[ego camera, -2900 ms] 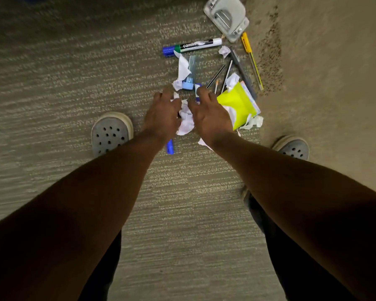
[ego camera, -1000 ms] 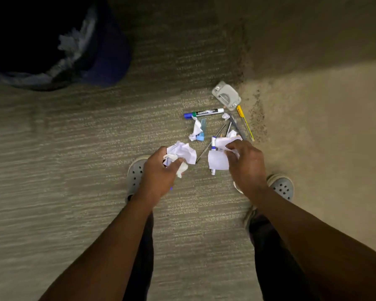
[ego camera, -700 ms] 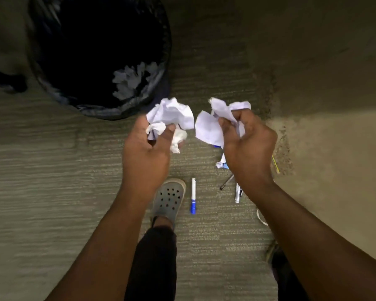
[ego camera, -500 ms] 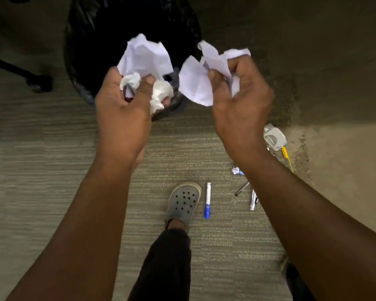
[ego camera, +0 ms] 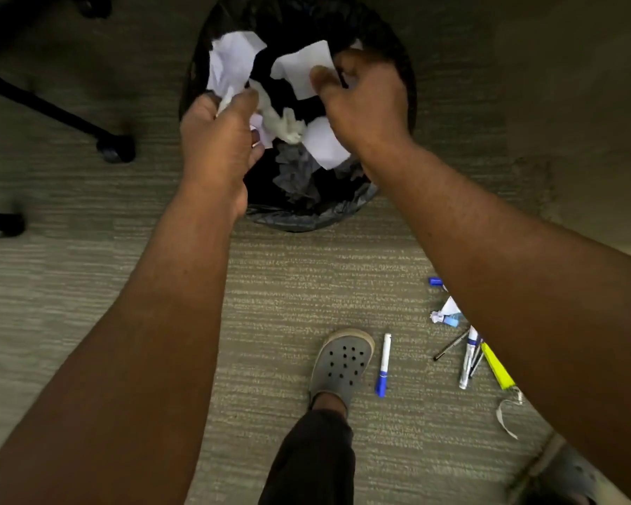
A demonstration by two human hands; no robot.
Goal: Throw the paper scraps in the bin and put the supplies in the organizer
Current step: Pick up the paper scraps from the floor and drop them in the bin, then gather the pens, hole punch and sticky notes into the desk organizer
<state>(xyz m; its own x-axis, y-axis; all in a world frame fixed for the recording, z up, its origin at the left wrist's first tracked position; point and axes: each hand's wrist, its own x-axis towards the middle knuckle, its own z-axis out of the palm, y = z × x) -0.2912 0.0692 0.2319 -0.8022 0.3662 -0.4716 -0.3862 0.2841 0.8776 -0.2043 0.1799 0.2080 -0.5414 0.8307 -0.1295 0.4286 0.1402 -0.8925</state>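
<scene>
We are standing over the bin [ego camera: 383, 198], a round one lined with a black plastic bag, and both our hands are above its opening. Our left hand [ego camera: 219, 140] grips a wad of crumpled white paper [ego camera: 232, 63], fingers and thumb curled around it. Our right hand [ego camera: 361, 103] pinches a flatter white scrap [ego camera: 301, 72] between thumb and fingers. Just below our hands, inside the rim, a crumpled scrap [ego camera: 285, 122] and a flat white piece [ego camera: 323, 147] appear to be loose over the bag, and grey crumpled paper [ego camera: 296, 169] lies deeper inside.

On the carpet floor [ego camera: 288, 286] near our right forearm the supplies are scattered: a blue-capped marker [ego camera: 383, 364] just beside our grey clog [ego camera: 343, 362], a dark pen [ego camera: 450, 345], a white marker [ego camera: 467, 359], a yellow item [ego camera: 496, 366], and one small paper scrap [ego camera: 443, 311] beside a light blue object we cannot identify. A chair base with casters [ego camera: 115, 147] stands left of the bin.
</scene>
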